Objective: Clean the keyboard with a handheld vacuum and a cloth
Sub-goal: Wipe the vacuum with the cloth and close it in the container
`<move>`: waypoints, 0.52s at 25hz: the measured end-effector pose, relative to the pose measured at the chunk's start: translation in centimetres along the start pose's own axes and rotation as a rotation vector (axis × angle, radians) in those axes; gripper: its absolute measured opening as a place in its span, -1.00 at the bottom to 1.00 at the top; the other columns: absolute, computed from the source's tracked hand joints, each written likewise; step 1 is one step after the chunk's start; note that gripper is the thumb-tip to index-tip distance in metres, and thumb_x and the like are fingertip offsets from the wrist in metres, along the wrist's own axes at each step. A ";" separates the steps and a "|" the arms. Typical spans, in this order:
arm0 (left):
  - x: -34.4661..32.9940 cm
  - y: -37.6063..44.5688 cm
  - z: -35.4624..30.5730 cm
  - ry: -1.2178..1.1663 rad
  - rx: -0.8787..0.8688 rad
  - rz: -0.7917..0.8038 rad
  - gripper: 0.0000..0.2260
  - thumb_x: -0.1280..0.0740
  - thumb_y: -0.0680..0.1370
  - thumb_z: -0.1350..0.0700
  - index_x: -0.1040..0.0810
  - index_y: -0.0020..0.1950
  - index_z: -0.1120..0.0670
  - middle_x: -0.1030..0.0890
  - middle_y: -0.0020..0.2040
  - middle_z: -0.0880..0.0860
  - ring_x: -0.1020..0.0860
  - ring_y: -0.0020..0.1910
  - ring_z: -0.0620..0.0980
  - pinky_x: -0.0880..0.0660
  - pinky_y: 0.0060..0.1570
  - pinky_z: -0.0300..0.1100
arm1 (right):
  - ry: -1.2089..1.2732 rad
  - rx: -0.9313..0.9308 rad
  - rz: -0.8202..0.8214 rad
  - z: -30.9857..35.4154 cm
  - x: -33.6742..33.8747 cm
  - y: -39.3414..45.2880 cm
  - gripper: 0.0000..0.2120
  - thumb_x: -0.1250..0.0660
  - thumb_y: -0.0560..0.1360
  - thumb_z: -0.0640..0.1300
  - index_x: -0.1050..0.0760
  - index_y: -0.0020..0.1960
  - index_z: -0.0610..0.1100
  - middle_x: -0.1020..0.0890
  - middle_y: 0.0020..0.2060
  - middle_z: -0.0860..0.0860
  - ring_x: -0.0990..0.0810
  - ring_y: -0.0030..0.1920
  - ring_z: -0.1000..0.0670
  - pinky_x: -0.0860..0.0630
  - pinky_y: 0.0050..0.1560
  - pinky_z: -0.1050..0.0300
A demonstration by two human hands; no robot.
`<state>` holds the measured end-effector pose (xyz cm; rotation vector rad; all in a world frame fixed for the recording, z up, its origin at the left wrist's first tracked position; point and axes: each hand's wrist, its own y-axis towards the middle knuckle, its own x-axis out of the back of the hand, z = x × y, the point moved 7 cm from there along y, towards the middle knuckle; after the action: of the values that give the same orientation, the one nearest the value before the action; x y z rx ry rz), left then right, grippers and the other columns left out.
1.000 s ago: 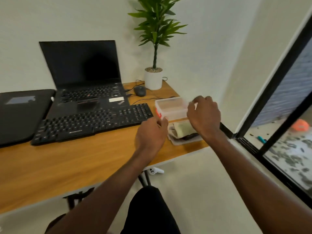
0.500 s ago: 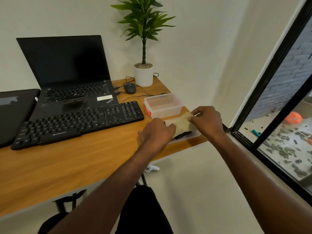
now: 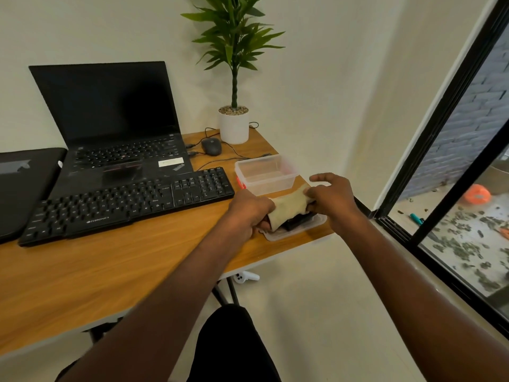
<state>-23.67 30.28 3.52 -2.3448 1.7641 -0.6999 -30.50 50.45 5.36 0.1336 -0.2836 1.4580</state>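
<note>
Both hands grip a pale beige cloth (image 3: pixel 289 207) above a clear plastic lid (image 3: pixel 297 230) at the wooden tabletop's (image 3: pixel 110 271) right edge: left hand (image 3: pixel 249 213) curled around one end, right hand (image 3: pixel 330 198) pinching the other. A black corded keyboard (image 3: pixel 124 202) lies just left of them.

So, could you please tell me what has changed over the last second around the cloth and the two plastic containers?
A second ago the right hand rested at the clear container and the left hand hovered beside the cloth. Both hands have since dropped onto the cloth and now grip it, one at each end, over the shallow tray. The keyboard, laptop and mouse have not moved.
</note>
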 end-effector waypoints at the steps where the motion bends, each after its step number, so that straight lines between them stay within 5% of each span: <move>1: 0.1 0.0 0.1 -0.018 0.021 0.005 -0.74 -0.40 0.62 0.23 -0.50 0.30 0.22 -0.71 -0.07 0.26 -0.61 -0.40 0.02 -0.40 -0.56 -0.25 | -0.097 0.079 0.028 0.4 0.1 0.0 -0.61 -0.49 0.47 -0.17 -0.57 0.28 0.00 -0.62 0.16 -0.12 -0.67 -0.01 -0.06 -0.70 -0.02 -0.07; 4: 0.1 0.1 0.4 -0.074 0.079 0.046 -0.81 -0.37 0.66 0.22 -0.50 0.24 0.26 -0.64 -0.24 0.19 -0.53 -0.43 -0.01 -0.43 -0.50 -0.21 | -0.614 0.460 0.246 2.5 -1.1 -1.4 -0.43 -0.59 0.35 0.20 -0.55 0.31 0.17 -0.39 0.39 0.04 -0.40 0.34 -0.03 -0.48 0.28 -0.05; 7: 0.2 0.0 0.4 -0.127 0.110 0.055 -0.90 -0.36 0.68 0.23 -0.54 0.16 0.23 -0.59 -0.23 0.18 -0.48 -0.42 -0.01 -0.44 -0.44 -0.20 | -0.884 0.578 0.391 2.0 -2.2 -2.4 -0.43 -0.64 0.27 0.21 -0.61 0.24 0.18 -0.32 0.51 0.10 -0.28 0.45 -0.04 -0.40 0.37 -0.15; 10: 0.0 -0.2 0.1 -0.219 0.083 0.094 -0.92 -0.37 0.68 0.23 -0.63 0.14 0.17 -0.65 -0.09 0.21 -0.53 -0.35 0.01 -0.46 -0.40 -0.22 | -0.642 0.635 0.350 2.6 -2.3 -2.4 -0.69 -0.61 0.38 0.04 -0.71 0.11 0.12 -0.52 0.36 0.14 -0.46 0.35 0.05 -0.48 0.32 -0.10; 13: 0.2 -1.0 -0.9 -0.276 -0.036 0.191 -0.82 -0.45 0.66 0.05 -0.67 0.15 0.15 -0.70 -0.18 0.09 -0.61 -0.30 -0.05 -0.52 -0.36 -0.25 | -0.389 0.596 0.212 3.9 -1.3 -1.9 -0.86 -0.52 0.47 -0.11 -0.73 0.00 0.05 -0.67 0.08 0.16 -0.61 0.12 0.16 -0.55 0.22 0.03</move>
<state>-23.09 30.58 4.73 -2.1323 1.8519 -0.3026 -29.12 47.96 8.90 0.8984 -0.1714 1.6883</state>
